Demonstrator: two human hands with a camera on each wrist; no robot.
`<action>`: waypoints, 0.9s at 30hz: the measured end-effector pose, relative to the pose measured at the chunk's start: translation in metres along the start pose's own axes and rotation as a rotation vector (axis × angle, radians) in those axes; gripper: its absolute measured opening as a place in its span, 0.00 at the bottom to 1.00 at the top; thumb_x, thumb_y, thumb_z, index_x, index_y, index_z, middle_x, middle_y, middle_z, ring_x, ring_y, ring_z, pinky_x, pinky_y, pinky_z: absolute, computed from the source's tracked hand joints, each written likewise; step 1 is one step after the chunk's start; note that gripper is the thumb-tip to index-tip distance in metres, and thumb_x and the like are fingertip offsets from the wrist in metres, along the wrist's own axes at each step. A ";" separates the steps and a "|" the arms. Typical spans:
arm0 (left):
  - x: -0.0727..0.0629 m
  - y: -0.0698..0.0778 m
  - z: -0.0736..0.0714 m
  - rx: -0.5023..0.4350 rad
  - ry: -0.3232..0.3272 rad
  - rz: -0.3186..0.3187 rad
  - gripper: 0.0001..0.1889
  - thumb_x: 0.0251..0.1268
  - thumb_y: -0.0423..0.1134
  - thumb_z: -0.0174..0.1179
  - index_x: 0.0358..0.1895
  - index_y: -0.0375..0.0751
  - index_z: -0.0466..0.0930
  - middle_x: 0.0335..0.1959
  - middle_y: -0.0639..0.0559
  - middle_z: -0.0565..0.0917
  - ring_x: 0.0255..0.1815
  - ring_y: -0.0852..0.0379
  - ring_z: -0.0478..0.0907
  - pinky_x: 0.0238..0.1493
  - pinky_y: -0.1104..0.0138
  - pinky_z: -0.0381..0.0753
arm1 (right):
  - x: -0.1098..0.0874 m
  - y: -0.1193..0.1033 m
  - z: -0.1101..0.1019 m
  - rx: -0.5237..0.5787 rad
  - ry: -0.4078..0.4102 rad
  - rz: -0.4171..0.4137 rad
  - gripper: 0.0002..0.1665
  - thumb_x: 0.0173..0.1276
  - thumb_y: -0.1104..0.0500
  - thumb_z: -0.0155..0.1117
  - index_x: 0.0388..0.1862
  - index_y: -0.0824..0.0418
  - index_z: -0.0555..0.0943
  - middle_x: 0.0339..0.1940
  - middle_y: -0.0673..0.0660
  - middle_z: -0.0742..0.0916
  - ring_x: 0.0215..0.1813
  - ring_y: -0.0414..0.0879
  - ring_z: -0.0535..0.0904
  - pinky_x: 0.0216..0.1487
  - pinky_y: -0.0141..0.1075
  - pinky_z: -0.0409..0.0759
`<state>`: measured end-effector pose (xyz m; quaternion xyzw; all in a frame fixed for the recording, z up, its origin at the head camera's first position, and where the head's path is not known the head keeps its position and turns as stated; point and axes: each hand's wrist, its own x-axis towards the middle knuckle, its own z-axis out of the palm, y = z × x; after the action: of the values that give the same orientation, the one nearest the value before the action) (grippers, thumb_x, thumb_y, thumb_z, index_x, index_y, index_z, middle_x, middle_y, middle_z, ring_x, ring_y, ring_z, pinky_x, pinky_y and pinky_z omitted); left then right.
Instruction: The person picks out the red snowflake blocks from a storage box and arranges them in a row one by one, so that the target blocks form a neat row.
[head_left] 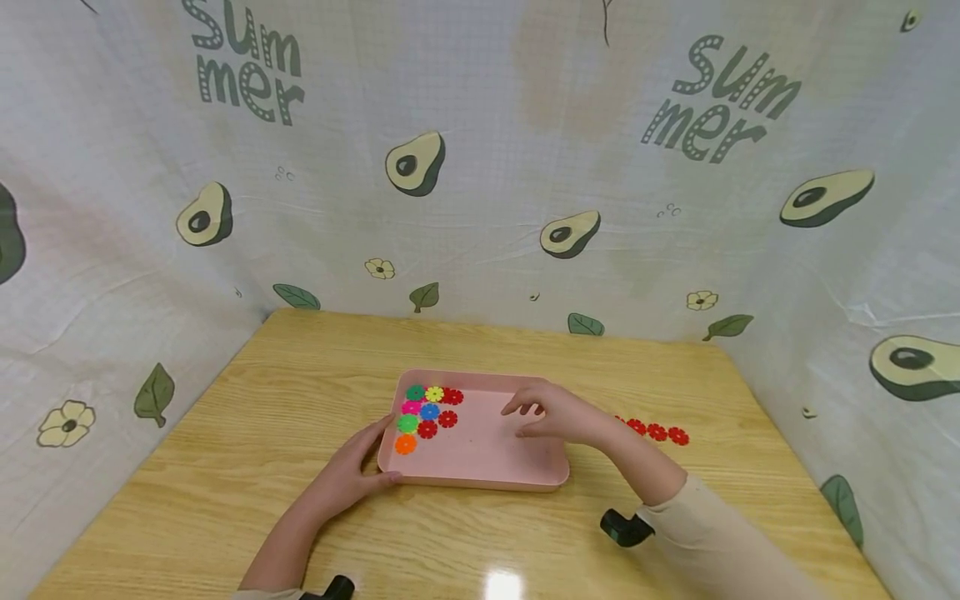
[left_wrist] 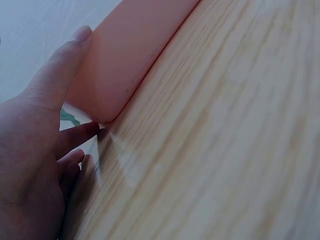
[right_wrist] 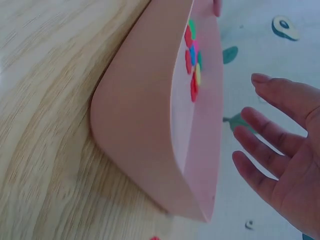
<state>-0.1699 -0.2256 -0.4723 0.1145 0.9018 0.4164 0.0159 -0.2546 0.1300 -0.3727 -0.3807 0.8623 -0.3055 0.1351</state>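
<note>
A shallow pink tray lies on the wooden table. Inside it, at the left, is a cluster of flower-shaped plastic discs: orange, blue, yellow, red, green and pink. My left hand holds the tray's near left corner, thumb on the front side and fingers along the left side. In the left wrist view, the thumb and a finger touch the tray wall. Over the tray's right part hovers my right hand, fingers loosely bent and apart, holding nothing.
Several red flower discs lie in a row on the table to the right of the tray, partly hidden by the right forearm. A white cloth printed with avocados and leaves hangs behind and at both sides.
</note>
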 end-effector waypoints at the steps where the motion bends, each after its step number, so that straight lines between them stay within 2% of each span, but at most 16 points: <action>1: 0.000 0.000 0.000 0.001 0.000 0.001 0.49 0.55 0.59 0.69 0.78 0.52 0.54 0.74 0.41 0.60 0.74 0.34 0.53 0.67 0.36 0.54 | 0.004 -0.002 0.002 -0.010 -0.007 -0.014 0.16 0.61 0.64 0.72 0.49 0.57 0.85 0.47 0.51 0.83 0.49 0.57 0.78 0.50 0.52 0.79; 5: 0.000 -0.002 0.000 0.002 0.001 0.002 0.48 0.55 0.59 0.68 0.78 0.53 0.54 0.74 0.41 0.60 0.74 0.34 0.53 0.67 0.35 0.54 | 0.020 -0.007 0.009 -0.059 -0.036 -0.045 0.16 0.61 0.64 0.72 0.49 0.59 0.85 0.46 0.53 0.85 0.49 0.56 0.80 0.48 0.47 0.81; 11: 0.000 -0.002 -0.001 0.009 0.005 0.008 0.48 0.55 0.60 0.68 0.78 0.54 0.54 0.74 0.41 0.60 0.73 0.33 0.53 0.66 0.35 0.55 | 0.040 -0.012 0.016 -0.078 -0.134 -0.035 0.17 0.63 0.63 0.70 0.51 0.61 0.85 0.50 0.56 0.85 0.52 0.54 0.79 0.51 0.41 0.79; 17: 0.001 -0.004 0.000 0.011 0.009 0.015 0.48 0.56 0.59 0.68 0.78 0.55 0.54 0.74 0.42 0.60 0.73 0.34 0.54 0.66 0.35 0.56 | 0.061 -0.018 0.016 -0.118 -0.198 0.026 0.16 0.64 0.61 0.69 0.51 0.57 0.85 0.50 0.53 0.85 0.53 0.49 0.77 0.49 0.35 0.79; 23: 0.000 -0.005 0.001 0.007 0.008 0.017 0.48 0.55 0.59 0.68 0.77 0.54 0.54 0.74 0.42 0.61 0.73 0.35 0.55 0.67 0.36 0.56 | 0.082 -0.025 0.019 -0.058 -0.244 0.101 0.15 0.65 0.64 0.68 0.52 0.58 0.84 0.50 0.54 0.85 0.55 0.51 0.75 0.46 0.32 0.79; 27: 0.000 -0.005 0.001 0.000 0.007 0.021 0.48 0.55 0.60 0.68 0.77 0.54 0.54 0.74 0.43 0.61 0.73 0.35 0.55 0.67 0.36 0.56 | 0.096 -0.023 0.024 -0.060 -0.250 0.085 0.15 0.65 0.66 0.67 0.51 0.58 0.84 0.48 0.53 0.84 0.53 0.51 0.75 0.45 0.31 0.79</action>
<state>-0.1710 -0.2280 -0.4765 0.1224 0.9006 0.4169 0.0085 -0.2946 0.0371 -0.3770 -0.3828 0.8628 -0.2236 0.2430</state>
